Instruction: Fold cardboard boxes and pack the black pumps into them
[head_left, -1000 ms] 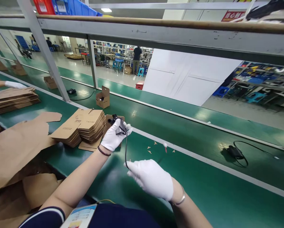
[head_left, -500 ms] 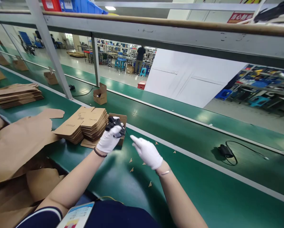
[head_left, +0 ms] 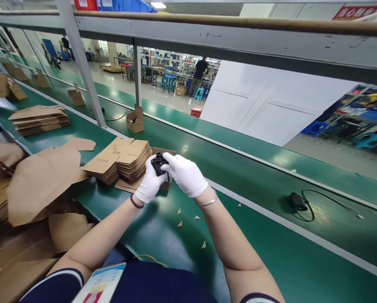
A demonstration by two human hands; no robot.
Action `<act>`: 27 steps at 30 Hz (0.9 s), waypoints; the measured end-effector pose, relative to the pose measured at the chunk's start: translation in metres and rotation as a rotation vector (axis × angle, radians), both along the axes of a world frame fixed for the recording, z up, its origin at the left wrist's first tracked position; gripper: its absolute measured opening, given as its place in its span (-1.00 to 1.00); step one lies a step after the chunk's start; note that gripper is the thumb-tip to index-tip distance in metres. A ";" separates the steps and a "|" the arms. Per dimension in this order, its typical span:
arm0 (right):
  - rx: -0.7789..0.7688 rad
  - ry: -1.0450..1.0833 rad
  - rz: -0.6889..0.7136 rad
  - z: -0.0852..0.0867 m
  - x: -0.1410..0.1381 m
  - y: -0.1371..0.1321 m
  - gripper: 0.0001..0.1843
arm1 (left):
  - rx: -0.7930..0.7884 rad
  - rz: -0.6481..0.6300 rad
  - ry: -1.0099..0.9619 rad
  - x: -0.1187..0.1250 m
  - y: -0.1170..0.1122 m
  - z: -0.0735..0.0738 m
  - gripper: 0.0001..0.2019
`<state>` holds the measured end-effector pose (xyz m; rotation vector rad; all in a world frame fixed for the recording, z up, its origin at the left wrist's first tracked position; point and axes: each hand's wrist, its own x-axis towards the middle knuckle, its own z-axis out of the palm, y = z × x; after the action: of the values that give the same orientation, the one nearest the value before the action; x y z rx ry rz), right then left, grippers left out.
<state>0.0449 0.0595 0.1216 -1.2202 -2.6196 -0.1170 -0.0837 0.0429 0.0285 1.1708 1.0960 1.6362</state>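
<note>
Both gloved hands meet at a black power adapter (head_left: 158, 164) with its thin cable bundled against it. My left hand (head_left: 150, 183) is closed around its left and lower side. From the right, my right hand (head_left: 187, 176) pinches at the adapter and cable, its fingertips partly hidden. Just behind them stands an open cardboard box (head_left: 172, 152), mostly covered by the hands. Left of the hands lies a stack of flat cardboard boxes (head_left: 108, 158).
Another black adapter (head_left: 298, 202) with a loose cable rests on the belt at right. A small open box (head_left: 135, 121) stands beyond the stack. Brown paper (head_left: 43, 181) spreads at left, with a further cardboard pile (head_left: 41, 120) behind. Paper scraps (head_left: 179, 224) dot the green surface.
My right hand has moved in from the right and closed at the adapter in my left hand. The view has shifted slightly.
</note>
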 end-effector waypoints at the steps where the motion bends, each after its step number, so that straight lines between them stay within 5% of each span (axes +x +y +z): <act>1: -0.018 -0.024 -0.021 0.003 -0.006 0.005 -0.59 | 0.047 0.041 0.041 -0.005 0.006 0.000 -0.28; 5: -0.083 -0.010 -0.074 0.011 -0.021 0.029 -0.59 | 0.181 0.177 0.230 -0.022 0.035 0.001 -0.29; 9: -0.159 0.112 -0.029 0.003 -0.024 0.056 -0.64 | 0.195 0.164 0.511 -0.035 0.047 -0.001 -0.30; 14: -0.267 -0.181 -0.012 -0.032 -0.031 0.076 -0.58 | 0.008 0.259 1.095 -0.048 0.026 -0.020 -0.41; 18: -0.397 -0.345 0.066 -0.062 -0.051 0.081 -0.72 | -0.026 0.219 1.276 -0.048 0.002 -0.033 -0.74; 21: -0.454 -0.386 0.101 -0.072 -0.063 0.083 -0.80 | 0.050 0.106 1.256 -0.054 0.005 -0.015 -0.82; 24: -0.427 -0.365 0.047 -0.072 -0.063 0.081 -0.62 | 0.075 0.142 1.253 -0.078 0.034 0.020 -0.71; 27: -0.339 -0.277 -0.033 -0.075 -0.054 0.067 -0.46 | -0.191 0.197 1.377 -0.108 0.079 0.048 -0.44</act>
<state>-0.0093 0.1262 0.0462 -1.4461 -2.9479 0.1735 -0.1917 0.1214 0.0761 2.1449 2.1492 0.6226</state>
